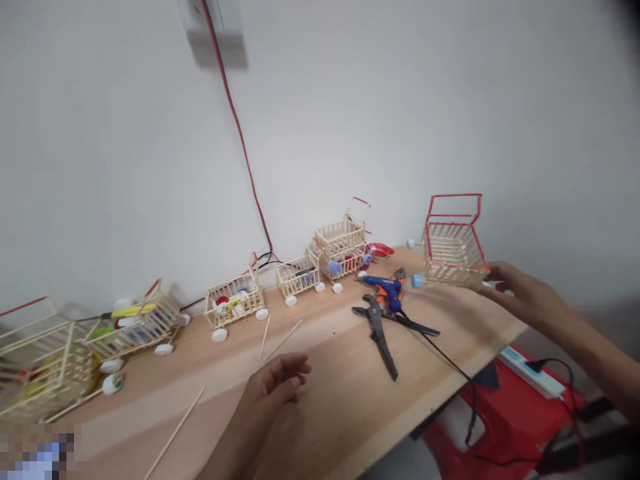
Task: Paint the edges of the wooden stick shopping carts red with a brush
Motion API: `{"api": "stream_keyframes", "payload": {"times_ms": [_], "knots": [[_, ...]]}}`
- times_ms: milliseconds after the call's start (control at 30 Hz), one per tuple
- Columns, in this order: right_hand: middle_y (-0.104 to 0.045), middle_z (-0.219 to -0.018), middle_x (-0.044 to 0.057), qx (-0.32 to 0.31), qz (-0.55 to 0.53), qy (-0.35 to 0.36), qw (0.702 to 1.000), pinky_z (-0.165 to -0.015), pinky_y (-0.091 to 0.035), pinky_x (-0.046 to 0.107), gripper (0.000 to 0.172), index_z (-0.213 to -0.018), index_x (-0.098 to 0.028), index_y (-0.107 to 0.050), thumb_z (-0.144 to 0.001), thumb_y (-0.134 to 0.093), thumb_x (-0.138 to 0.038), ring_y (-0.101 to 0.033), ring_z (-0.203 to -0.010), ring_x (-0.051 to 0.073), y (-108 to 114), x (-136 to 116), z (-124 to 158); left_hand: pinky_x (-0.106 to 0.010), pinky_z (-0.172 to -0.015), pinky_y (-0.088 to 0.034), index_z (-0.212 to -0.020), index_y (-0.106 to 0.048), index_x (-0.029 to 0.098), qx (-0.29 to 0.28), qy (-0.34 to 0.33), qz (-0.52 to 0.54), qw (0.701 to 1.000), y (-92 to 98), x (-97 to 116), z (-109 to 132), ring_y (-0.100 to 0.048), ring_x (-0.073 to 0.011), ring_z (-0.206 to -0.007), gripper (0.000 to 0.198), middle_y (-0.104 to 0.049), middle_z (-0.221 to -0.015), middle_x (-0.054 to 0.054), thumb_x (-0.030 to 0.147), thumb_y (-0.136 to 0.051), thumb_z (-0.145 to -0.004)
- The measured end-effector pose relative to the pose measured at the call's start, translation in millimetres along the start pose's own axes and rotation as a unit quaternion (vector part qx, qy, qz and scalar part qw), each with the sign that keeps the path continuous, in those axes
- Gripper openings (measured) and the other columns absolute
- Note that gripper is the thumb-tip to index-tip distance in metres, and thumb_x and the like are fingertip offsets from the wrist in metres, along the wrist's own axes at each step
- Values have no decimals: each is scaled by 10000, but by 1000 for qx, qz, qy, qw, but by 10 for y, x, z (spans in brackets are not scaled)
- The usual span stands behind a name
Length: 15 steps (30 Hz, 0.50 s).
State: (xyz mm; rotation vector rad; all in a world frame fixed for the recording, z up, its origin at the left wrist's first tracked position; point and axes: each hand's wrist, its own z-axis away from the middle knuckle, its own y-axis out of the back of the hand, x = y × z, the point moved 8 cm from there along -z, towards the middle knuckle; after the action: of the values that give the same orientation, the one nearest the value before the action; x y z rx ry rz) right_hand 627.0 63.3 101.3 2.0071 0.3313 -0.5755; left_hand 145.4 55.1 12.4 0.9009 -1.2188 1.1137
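My right hand (pixel 520 288) grips the lower right corner of a miniature shopping cart (pixel 453 257) built from thin wooden sticks. Its handle and rim are red-pink, and it is held over the right end of the wooden table (pixel 320 373). My left hand (pixel 273 393) hovers over the table's front part, fingers loosely curled and apart, with nothing seen in it. Between the hands lie a blue glue gun (pixel 385 285), dark pliers (pixel 379 333) and an orange tool (pixel 387 291) partly under the gun. A blue bottle cap (pixel 416 281) sits left of the held cart.
Several more stick carts with white cap wheels, such as one cart (pixel 235 300), line the wall, some filled with caps. Loose sticks (pixel 175 432) lie on the table. A red stool (pixel 505 413) bearing a power strip (pixel 533 373) stands below the right edge; the gun's cord (pixel 450 360) hangs there.
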Motion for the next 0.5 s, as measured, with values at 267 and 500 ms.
{"api": "stream_keyframes", "payload": {"times_ms": [267, 500], "knots": [[-636, -1051, 57, -6, -42, -43, 998, -835, -493, 332, 330, -1079, -158, -584, -870, -566, -413, -606, -928, 142, -377, 536, -676, -280, -731, -480, -1012, -731, 196, 34, 32, 7, 999, 116, -166, -12, -632, -217, -898, 349, -731, -975, -85, 350, -749, -699], [-637, -1044, 41, -90, -122, -17, 988, -855, -522, 330, 239, -1010, -172, -617, -905, -535, -371, -610, -954, 133, -629, 752, -1045, -303, -684, -491, -936, -758, 180, 93, 44, 40, 994, 184, -264, -33, -625, -220, -792, 342, -726, -865, -82, 391, -775, -668]]}}
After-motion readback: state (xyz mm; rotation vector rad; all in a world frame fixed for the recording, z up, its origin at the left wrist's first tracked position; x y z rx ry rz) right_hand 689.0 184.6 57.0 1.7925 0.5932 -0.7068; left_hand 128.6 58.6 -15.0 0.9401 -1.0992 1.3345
